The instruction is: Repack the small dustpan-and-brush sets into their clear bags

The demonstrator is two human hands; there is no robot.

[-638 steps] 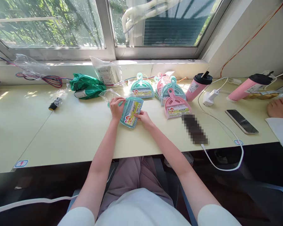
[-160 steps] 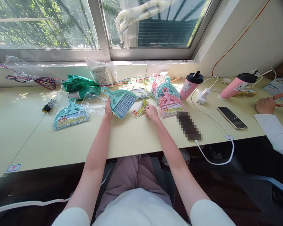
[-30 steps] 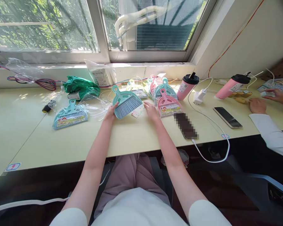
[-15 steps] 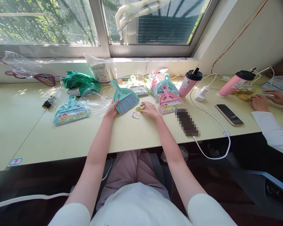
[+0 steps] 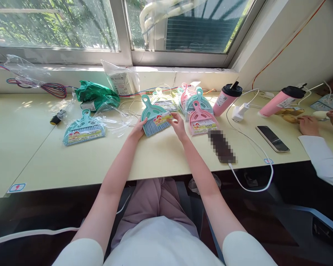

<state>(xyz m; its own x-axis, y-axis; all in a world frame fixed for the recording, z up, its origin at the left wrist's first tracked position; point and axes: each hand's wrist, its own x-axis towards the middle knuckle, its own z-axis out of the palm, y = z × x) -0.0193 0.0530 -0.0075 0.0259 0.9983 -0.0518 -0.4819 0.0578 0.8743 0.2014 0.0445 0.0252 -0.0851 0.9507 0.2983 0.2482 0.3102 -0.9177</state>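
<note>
A teal dustpan with a grey-blue brush stands tilted above the table, and my left hand is closed on its left edge. My right hand pinches the right end of a colourful printed card, which lies across the front of the brush. Right of my right hand is a pink dustpan set with a card around it. Behind it lie a teal set and other pink and pale green ones. A wrapped teal set lies to the left.
Crumpled clear plastic and a green bag lie at the back left. Pink cups, a white charger, cable and phone are on the right. Another person's hand is at the far right.
My right hand has raised the card from the table and brought it against the brush. My left hand and the teal dustpan have shifted slightly right.
</note>
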